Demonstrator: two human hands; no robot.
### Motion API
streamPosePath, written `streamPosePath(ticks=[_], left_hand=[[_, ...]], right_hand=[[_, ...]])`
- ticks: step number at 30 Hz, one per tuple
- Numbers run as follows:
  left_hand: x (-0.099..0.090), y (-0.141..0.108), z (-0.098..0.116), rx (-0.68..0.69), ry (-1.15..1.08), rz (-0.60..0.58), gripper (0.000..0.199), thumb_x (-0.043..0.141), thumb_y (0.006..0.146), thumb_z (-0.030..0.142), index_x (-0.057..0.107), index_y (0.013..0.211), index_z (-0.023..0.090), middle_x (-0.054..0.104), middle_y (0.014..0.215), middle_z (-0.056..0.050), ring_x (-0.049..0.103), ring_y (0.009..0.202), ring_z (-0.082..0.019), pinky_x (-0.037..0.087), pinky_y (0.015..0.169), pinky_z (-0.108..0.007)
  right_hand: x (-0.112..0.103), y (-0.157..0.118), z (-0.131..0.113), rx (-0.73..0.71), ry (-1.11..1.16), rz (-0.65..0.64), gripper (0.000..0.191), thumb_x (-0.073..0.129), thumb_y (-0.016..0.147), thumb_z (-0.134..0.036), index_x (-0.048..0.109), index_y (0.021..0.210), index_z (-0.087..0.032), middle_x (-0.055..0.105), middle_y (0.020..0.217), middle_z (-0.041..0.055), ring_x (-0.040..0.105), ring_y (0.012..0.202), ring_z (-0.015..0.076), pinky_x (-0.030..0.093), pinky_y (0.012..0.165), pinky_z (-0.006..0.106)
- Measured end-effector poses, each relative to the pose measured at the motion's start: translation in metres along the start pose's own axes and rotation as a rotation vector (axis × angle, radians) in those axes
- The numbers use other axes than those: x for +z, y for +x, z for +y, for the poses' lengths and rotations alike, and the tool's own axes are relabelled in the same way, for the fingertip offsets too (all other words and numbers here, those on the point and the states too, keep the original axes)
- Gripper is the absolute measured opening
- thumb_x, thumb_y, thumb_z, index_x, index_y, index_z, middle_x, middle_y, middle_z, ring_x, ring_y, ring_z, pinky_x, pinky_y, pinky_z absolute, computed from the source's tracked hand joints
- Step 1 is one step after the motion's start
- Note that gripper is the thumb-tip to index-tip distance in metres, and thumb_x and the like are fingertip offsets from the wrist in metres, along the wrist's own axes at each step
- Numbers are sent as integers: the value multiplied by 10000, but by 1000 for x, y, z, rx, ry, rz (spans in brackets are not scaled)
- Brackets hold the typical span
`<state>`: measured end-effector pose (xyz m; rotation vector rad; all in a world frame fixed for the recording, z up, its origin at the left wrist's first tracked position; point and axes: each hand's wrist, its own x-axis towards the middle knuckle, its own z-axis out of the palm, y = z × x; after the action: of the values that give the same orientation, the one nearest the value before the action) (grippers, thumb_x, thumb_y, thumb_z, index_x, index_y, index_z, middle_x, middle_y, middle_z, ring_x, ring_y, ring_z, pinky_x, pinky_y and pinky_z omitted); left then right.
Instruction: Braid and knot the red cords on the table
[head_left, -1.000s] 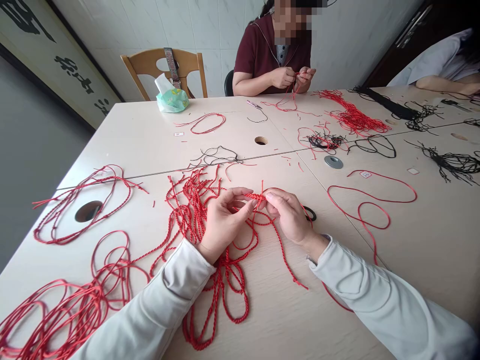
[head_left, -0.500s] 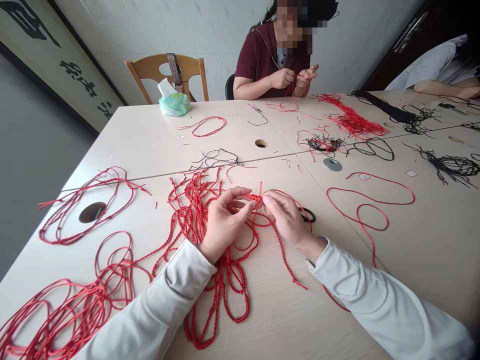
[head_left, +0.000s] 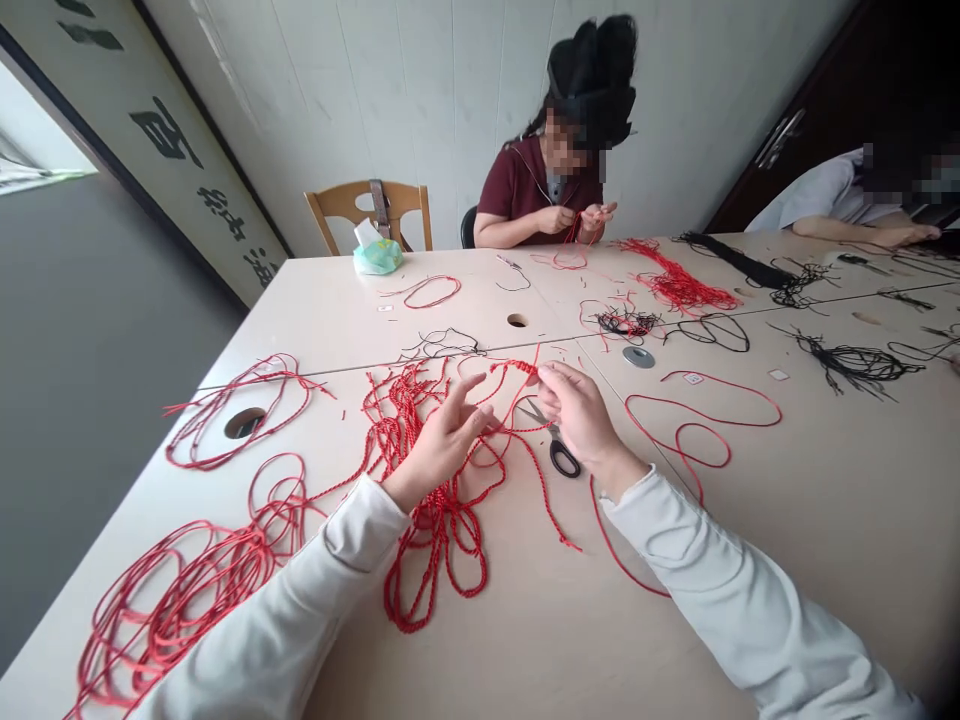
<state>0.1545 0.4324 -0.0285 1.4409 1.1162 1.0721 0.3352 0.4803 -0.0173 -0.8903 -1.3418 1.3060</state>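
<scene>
My right hand (head_left: 581,410) pinches the right end of a knotted red cord (head_left: 517,366), between thumb and fingers. To its left, my left hand (head_left: 442,435) has its thumb and fingers apart and nothing between them. A pile of twisted red cords (head_left: 405,405) lies behind and under my left hand, with loops (head_left: 469,560) spreading toward me. Black-handled scissors (head_left: 564,458) lie slightly open on the table beside my right hand. One twisted strand (head_left: 547,490) trails across the table below the hands.
Smooth red cord bundles (head_left: 217,580) lie at the left, near a table hole (head_left: 245,423). A single red cord (head_left: 720,400) curls at the right. Black cord bundles (head_left: 855,360) lie farther right. Across the table, a person (head_left: 540,195) handles red cord; another sits at far right.
My left hand has let go of the knotted cord and opened, while my right hand keeps its pinch. The view has tilted up, and the scissors show more fully.
</scene>
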Motion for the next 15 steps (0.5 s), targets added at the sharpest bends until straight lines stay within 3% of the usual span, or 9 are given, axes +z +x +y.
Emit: streamPosePath(ticks=[1, 3, 5, 11, 13, 15], left_hand=[[-1, -10, 10, -21, -9, -83, 571, 494, 931, 420, 374, 1439, 188, 690, 846, -44, 633, 862, -167, 478, 849, -323], [-2, -35, 31, -49, 18, -214, 482, 485, 936, 433, 512, 1343, 176, 670, 772, -32, 613, 814, -160, 465, 824, -305], [-4, -62, 49, -94, 25, -259, 406, 473, 941, 438, 638, 1189, 163, 630, 698, -20, 585, 736, -146, 459, 786, -293], [-30, -123, 69, -51, -32, -33, 343, 543, 898, 455, 697, 1036, 182, 640, 775, -32, 572, 740, -150, 471, 750, -287], [-38, -136, 67, -101, 108, 36, 364, 595, 855, 479, 710, 1028, 180, 687, 855, -68, 613, 828, -196, 481, 819, -330], [-40, -146, 60, -92, 231, 174, 382, 628, 822, 494, 712, 1041, 193, 710, 1007, -98, 625, 973, -241, 466, 900, -359]], right_hand=[[-1, 1, -10, -7, 27, 8, 338, 581, 832, -430, 388, 660, -212, 264, 553, -80, 177, 465, 74, 134, 445, 248], [-2, 3, -35, -44, 38, 5, 355, 611, 805, -442, 386, 655, -211, 270, 547, -84, 177, 454, 66, 133, 432, 239], [-2, 6, -65, -117, 16, -13, 365, 628, 790, -446, 391, 646, -209, 278, 538, -85, 190, 445, 60, 138, 421, 230], [-1, 15, -152, -400, -90, 85, 398, 632, 810, -441, 359, 628, -215, 244, 531, -86, 184, 439, 55, 138, 411, 218], [4, 4, -160, -423, -149, 79, 388, 607, 830, -444, 366, 628, -215, 254, 543, -77, 190, 449, 55, 139, 424, 220], [12, -17, -150, -389, -217, -2, 382, 576, 845, -440, 367, 620, -213, 273, 559, -65, 210, 468, 60, 156, 444, 229]])
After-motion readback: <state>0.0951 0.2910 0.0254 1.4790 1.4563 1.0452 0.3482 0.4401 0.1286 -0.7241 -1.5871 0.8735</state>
